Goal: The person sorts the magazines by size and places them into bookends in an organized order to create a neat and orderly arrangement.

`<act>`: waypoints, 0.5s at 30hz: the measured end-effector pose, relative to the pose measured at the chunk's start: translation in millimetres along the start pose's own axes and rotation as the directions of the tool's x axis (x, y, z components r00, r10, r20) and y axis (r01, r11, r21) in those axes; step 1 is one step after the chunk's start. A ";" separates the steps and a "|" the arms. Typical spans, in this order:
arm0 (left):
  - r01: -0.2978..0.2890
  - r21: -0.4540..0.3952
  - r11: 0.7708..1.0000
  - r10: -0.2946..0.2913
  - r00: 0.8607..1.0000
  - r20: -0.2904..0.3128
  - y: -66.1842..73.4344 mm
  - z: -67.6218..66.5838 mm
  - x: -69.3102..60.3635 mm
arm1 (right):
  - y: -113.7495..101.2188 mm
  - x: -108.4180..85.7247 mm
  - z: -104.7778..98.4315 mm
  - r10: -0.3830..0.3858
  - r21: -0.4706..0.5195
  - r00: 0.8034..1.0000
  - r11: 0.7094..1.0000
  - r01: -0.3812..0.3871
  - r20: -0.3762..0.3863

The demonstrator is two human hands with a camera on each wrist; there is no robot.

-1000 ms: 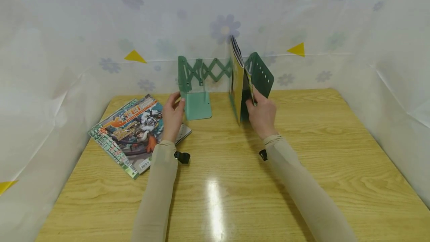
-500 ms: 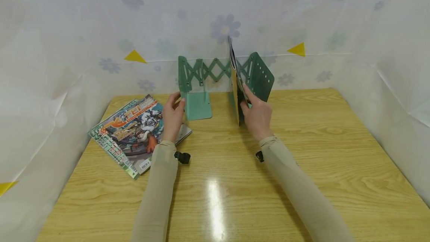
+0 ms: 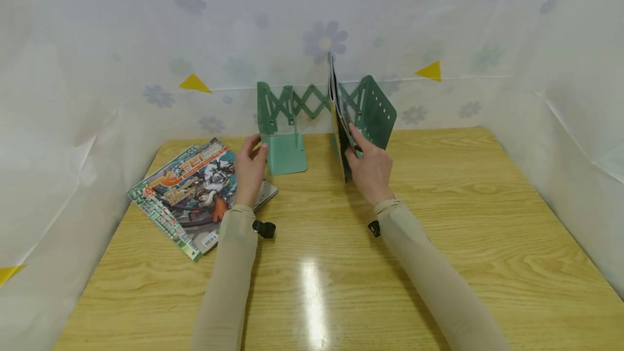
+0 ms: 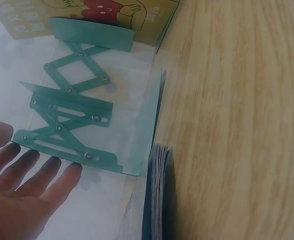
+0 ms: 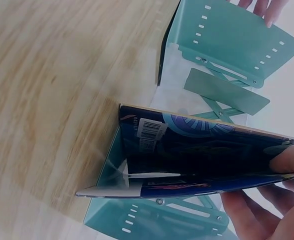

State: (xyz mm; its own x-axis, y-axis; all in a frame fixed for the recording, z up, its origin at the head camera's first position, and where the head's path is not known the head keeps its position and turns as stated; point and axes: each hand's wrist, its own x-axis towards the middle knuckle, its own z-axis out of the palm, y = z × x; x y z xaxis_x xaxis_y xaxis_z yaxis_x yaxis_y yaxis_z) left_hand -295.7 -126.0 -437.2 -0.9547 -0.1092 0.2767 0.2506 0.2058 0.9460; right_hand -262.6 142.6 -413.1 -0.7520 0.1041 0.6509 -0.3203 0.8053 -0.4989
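Observation:
A green expandable bookend rack [image 3: 287, 154] [image 4: 77, 107] [image 5: 237, 37] stands at the back of the table. Several upright magazines [image 3: 343, 123] [image 5: 202, 187] stand in its right part, and my right hand [image 3: 372, 169] [image 5: 272, 215] pinches one of them between thumb and fingers. A yellow cover [image 4: 117, 12] with a red heart faces left in the left wrist view. My left hand [image 3: 251, 169] [image 4: 22, 195] rests straight-ish fingers against the outer side of the rack's left end plate. Between that plate and the magazines runs the crossed lattice.
A pile of magazines [image 3: 195, 194] [image 4: 158, 200] lies on the wooden table [image 3: 439, 199] beside my left forearm. White flowered sheeting [image 3: 263, 26] hangs behind and at both sides, with yellow triangles [image 3: 431, 71] on it.
My right hand has shifted left with the magazine it holds, and the upright magazines have tilted slightly left at the top. My left hand has stayed at the end plate.

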 end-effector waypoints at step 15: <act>0.022 -0.016 1.000 -0.022 1.000 0.023 11.9 -1.5 -3.7 | 1.9 -4.2 -3.3 -0.007 0.026 0.998 1.000 0.005 0.055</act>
State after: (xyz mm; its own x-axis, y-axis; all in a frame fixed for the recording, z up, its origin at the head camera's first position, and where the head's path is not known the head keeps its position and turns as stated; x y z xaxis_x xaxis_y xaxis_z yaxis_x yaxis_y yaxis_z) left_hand -289.0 -124.6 -426.8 -0.9634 -0.0912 0.2523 0.2322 0.1875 0.9544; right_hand -258.1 145.5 -414.9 -0.7805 0.0662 0.6217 -0.3390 0.7906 -0.5098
